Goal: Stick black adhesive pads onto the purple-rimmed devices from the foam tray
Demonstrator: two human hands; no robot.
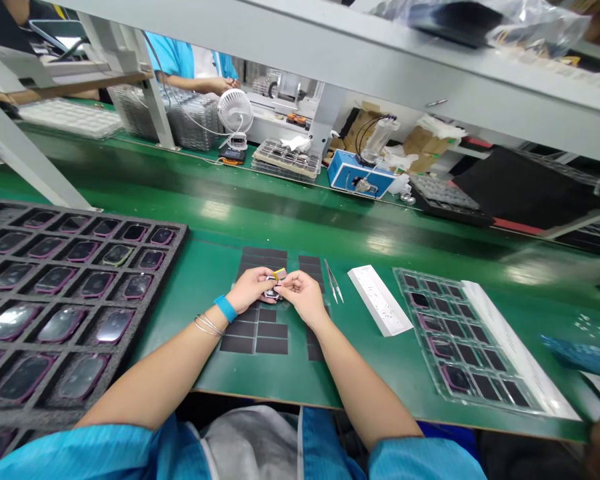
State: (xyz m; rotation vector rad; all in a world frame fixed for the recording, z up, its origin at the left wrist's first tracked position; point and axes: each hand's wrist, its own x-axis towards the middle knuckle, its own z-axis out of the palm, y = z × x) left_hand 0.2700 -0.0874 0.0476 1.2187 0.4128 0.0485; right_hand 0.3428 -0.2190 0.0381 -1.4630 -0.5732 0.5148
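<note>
My left hand [247, 291] is closed around a small watch-like device [271, 292] with a pale frame, over the middle of the green bench. A yellow flexible tab [280, 273] sticks up from its far side. The fingertips of my right hand [304, 295] pinch together at the device's right edge; what lies between them is too small to make out. Beneath both hands, dark rectangular sheets [272, 339] lie in rows on the bench. Metal tweezers [334, 283] rest just right of my right hand.
On the left stands a black foam tray [145, 310] of framed watch-like parts. Rightward lie a white box [380, 300] with small marks or pieces on top and a clear tray [473, 393] of dark pieces. A fan [235, 110], blue machine [361, 175] and another person's arm [195, 84] are beyond.
</note>
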